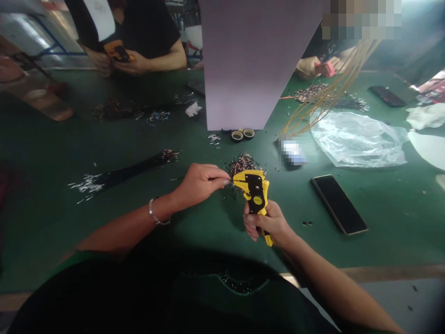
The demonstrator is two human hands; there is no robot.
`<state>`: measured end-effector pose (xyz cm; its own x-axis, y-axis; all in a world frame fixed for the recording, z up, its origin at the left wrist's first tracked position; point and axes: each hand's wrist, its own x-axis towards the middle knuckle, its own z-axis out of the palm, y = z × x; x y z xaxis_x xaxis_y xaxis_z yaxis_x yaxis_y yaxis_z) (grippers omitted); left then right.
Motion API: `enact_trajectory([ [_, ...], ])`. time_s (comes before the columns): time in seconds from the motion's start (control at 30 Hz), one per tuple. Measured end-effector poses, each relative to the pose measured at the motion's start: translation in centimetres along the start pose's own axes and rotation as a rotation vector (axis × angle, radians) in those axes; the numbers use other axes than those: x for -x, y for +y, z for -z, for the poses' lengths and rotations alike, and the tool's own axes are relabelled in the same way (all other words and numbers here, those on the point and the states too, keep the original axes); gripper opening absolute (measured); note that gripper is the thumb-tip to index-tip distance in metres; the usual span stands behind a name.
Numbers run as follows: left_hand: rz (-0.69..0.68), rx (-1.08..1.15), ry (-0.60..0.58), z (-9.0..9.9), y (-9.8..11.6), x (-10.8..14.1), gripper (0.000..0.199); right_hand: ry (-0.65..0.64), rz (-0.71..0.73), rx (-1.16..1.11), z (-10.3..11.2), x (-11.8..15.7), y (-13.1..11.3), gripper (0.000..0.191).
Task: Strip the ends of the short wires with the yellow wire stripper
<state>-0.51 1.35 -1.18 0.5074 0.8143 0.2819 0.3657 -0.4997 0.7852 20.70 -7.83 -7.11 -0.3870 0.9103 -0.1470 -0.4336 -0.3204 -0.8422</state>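
My right hand (266,222) is closed round the handles of a yellow and black wire stripper (256,188), held upright with its jaws pointing left. My left hand (203,184) pinches a thin black wire (231,179) at the mouth of the stripper; most of the wire is hidden by the fingers. Just behind the tool lies a heap of short black and copper-coloured scraps (242,163). To the left of my left hand rests a bundle of black wires (134,173), with silvery ends on one side and coppery ends on the other.
A phone (340,204) lies to the right, near a clear plastic bag (359,139). Two tape rolls (242,134) sit by a tall pale panel (250,65). Yellowish wires (323,97) arch down at the back right. Across the table, other people's hands (134,62) hold tools.
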Motion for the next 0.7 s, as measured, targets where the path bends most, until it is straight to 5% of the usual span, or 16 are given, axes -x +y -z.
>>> enact_trajectory([
  [0.7, -0.100, -0.129, 0.133, 0.2, 0.1, 0.1, 0.013, -0.134, 0.048, -0.075, 0.2, -0.9, -1.1, 0.032],
])
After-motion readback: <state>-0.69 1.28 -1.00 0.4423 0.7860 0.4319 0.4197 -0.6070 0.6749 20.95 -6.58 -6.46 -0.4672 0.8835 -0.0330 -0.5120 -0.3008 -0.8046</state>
